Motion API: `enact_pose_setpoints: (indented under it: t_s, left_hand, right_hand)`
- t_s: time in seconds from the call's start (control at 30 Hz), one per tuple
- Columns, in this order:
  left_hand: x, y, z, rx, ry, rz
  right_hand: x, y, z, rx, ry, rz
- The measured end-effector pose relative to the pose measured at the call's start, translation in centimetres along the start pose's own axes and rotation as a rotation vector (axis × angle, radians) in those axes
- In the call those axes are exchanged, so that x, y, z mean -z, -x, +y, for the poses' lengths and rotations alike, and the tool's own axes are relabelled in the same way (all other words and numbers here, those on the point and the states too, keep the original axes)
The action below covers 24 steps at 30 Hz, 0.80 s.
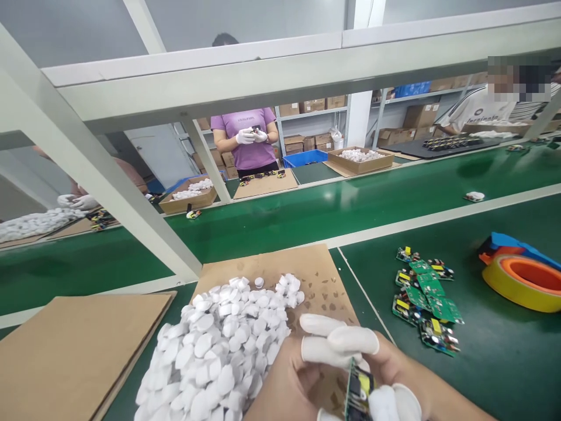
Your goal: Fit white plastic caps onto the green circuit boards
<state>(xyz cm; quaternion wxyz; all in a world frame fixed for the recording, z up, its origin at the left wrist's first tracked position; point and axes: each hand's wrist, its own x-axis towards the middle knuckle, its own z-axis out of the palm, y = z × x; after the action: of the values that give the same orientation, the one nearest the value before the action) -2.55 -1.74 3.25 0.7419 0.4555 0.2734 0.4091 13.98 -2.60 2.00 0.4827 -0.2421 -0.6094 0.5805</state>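
Observation:
At the lower right of centre, my two hands meet around a small green circuit board (pixel 360 386) with yellow and black parts, standing on edge. My left hand (pixel 298 365) is closed on the board's left side, its fingertips in white finger cots. My right hand (pixel 390 365) is closed over it from the other side, a cotted forefinger above. A small white piece (pixel 381 403) shows by the right thumb, against the board; its exact kind is unclear. Left of my hands lies a large heap of white rounded pieces (pixel 228 339) on a brown cardboard sheet (pixel 313 263).
Several circuit boards (pixel 425 292) lie on the green table at right, beside a yellow tape roll (pixel 517 289) and blue-orange tool. Stacked cardboard (pixel 79 351) is at left. Beyond runs a green conveyor (pixel 272 219); a white-framed post (pixel 131 193) crosses. Co-workers (pixel 245 140) work opposite.

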Motion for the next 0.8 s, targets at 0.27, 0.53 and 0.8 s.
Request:
enact_pose_setpoints:
  t_s: [0.27, 0.53, 0.8]
  left_hand:
    - [-0.9, -0.9, 0.7, 0.011, 0.007, -0.114]
    - [-0.8, -1.8, 0.7, 0.166, 0.159, -0.051]
    - [0.0, -4.0, -2.3, 0.271, 0.253, -0.117]
  right_hand:
    - [-1.3, -1.2, -1.1, 0.111, -0.279, -0.105]
    - [-0.9, -0.8, 0.5, 0.084, -0.362, 0.061]
    - [-0.3, -1.1, 0.4, 0.114, -0.233, 0.020]
